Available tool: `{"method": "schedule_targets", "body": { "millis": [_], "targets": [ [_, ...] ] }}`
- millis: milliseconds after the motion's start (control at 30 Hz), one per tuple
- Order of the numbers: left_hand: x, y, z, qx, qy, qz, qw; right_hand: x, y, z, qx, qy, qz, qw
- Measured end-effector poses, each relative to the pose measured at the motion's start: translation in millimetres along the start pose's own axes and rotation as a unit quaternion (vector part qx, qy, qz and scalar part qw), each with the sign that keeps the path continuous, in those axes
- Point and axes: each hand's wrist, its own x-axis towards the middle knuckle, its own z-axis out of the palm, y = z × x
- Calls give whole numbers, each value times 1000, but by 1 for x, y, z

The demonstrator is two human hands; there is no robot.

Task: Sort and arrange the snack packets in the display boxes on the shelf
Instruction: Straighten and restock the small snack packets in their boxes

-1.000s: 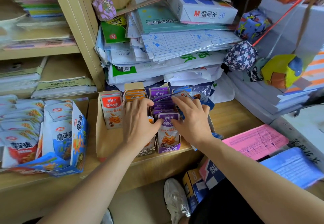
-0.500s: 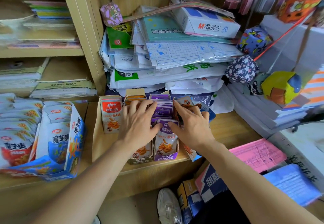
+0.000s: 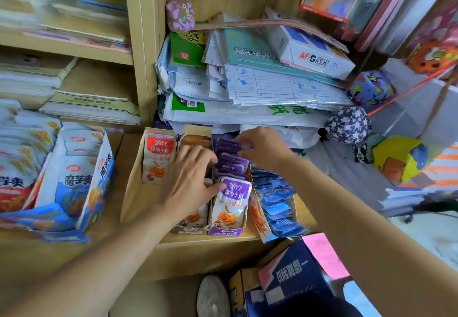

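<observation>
Narrow display boxes stand side by side on the wooden shelf [image 3: 138,249]. They hold red packets [image 3: 157,158], orange packets [image 3: 195,140], purple packets [image 3: 231,200] and, in a box leaning to the right, blue packets [image 3: 277,200]. My left hand [image 3: 190,180] lies flat over the orange row, its thumb against the front purple packet. My right hand [image 3: 265,148] reaches to the back of the purple row, and its fingertips and thumb pinch the tops of the rear purple packets [image 3: 229,144].
A larger blue display box [image 3: 99,175] of white-and-blue packets sits at the left. Stacked paper packs [image 3: 247,115] rise right behind the snack boxes. Cartons [image 3: 292,274] and a shoe [image 3: 213,297] are on the floor below the shelf edge.
My right hand has moved from the right front of the purple row to its back, uncovering the blue packets. My left hand stayed on the orange row.
</observation>
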Motion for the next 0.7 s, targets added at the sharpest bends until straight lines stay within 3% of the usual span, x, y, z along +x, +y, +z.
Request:
{"method": "schedule_targets", "body": {
  "millis": [167,433,700],
  "targets": [
    [-3,1,0,-35,-6,-6,999,22,-6,-11,-83,-109,-39,990],
    [2,11,0,12,-70,-24,997,24,-4,-5,-101,-157,-78,979],
    [8,7,-2,-55,-14,-28,998,22,11,-4,25,-73,-47,996]
  ]
}}
